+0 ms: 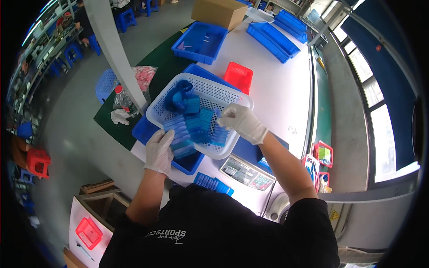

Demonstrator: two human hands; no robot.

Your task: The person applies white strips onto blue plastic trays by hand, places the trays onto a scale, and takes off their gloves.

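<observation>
A white perforated basket (210, 91) is held tilted over a blue bin (190, 163) at the near edge of a white table (281, 89). Inside the basket lie several blue plastic parts (192, 123), heaped toward its lower near side. My left hand (159, 152), in a white glove, grips the basket's near left rim. My right hand (243, 123), also gloved, reaches into the basket from the right and touches the blue parts there; whether it grips any I cannot tell.
A weighing scale (246, 173) sits by my chest, with a row of blue parts (213, 183) beside it. A red tray (238, 76), blue bins (199, 42) (272, 40) and a cardboard box (219, 12) stand farther back. A grey pillar (114, 53) rises at left.
</observation>
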